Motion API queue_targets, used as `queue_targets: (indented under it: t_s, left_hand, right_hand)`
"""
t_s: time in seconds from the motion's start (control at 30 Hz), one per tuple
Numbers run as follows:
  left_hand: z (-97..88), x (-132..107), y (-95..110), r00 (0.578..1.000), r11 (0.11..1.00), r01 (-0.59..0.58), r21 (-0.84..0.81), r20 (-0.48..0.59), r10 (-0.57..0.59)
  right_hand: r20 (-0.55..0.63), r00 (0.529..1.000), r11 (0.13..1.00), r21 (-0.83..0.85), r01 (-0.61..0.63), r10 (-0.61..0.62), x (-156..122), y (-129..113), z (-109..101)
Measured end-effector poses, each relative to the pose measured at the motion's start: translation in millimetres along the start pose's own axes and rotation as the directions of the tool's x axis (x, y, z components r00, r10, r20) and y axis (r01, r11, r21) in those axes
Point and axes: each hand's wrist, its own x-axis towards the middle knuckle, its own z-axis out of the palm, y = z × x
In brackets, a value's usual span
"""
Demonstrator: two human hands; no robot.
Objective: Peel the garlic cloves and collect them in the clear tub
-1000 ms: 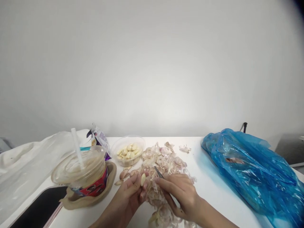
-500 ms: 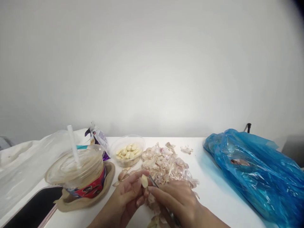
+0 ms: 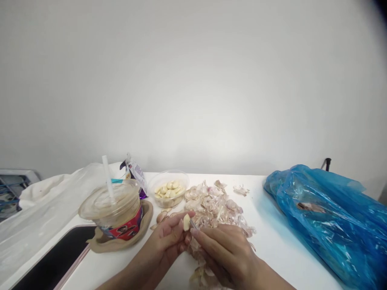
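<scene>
Between the thumb and fingers of my left hand (image 3: 169, 237) is a pale peeled garlic clove (image 3: 186, 222). My right hand (image 3: 229, 251) is closed around a small knife (image 3: 192, 224); its narrow blade tip meets the right side of the clove, and its handle is mostly hidden in my palm. Under and behind both hands spreads a heap of papery garlic skins (image 3: 211, 203). Several unpeeled cloves (image 3: 161, 216) lie just left of the heap. A clear plastic bowl (image 3: 154, 177) behind my left hand holds several peeled cloves (image 3: 171, 188).
At left, a lidded drink cup (image 3: 111, 205) with a straw sits in a cardboard carrier (image 3: 145, 223), beside a dark-screened phone (image 3: 57, 257). A purple-and-white wrapper (image 3: 134, 173) stands behind. Clear plastic sheeting (image 3: 45, 217) covers the far left. A blue plastic bag (image 3: 326, 221) occupies the right.
The view has shifted, so the table items sit further right. The clove has turned slightly in my left fingers, and the knife tip is now against its side.
</scene>
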Motion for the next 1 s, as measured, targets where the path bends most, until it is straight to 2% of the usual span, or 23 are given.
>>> queue_targets:
  t_s: [0.33, 0.43, 0.53, 0.77, 0.87, 1.0]
  left_hand:
    - [7.9, -6, 7, 0.997, 0.995, -0.078, 0.064, 0.020, 0.076]
    - [10.5, -6, 13, 0.988, 0.980, -0.155, 0.124, 0.034, 0.152]
    - [14.1, -3, 18, 0.969, 0.949, -0.248, 0.192, 0.050, 0.243]
    - [24.0, -6, 33, 0.952, 0.924, -0.305, 0.230, 0.062, 0.298]
    - [22.1, -21, 52, 0.924, 0.901, -0.380, 0.207, 0.052, 0.378]
    - [21.1, -48, 88, 0.841, 0.834, -0.539, 0.119, 0.017, 0.541]
  right_hand:
    - [-0.009, 0.991, 0.991, -0.017, -0.131, 0.130, -5, 7, 4]
    - [-0.033, 0.989, 0.989, -0.031, -0.148, 0.146, -5, 9, 5]
    - [-0.043, 0.989, 0.989, -0.040, -0.140, 0.138, -5, 7, 5]
    - [-0.036, 0.995, 0.988, -0.119, -0.095, 0.092, -6, 4, 8]
    - [-0.041, 0.993, 0.983, -0.142, -0.113, 0.109, 1, 3, 6]
    - [0.019, 0.989, 0.977, -0.158, -0.140, 0.145, 22, -11, -3]
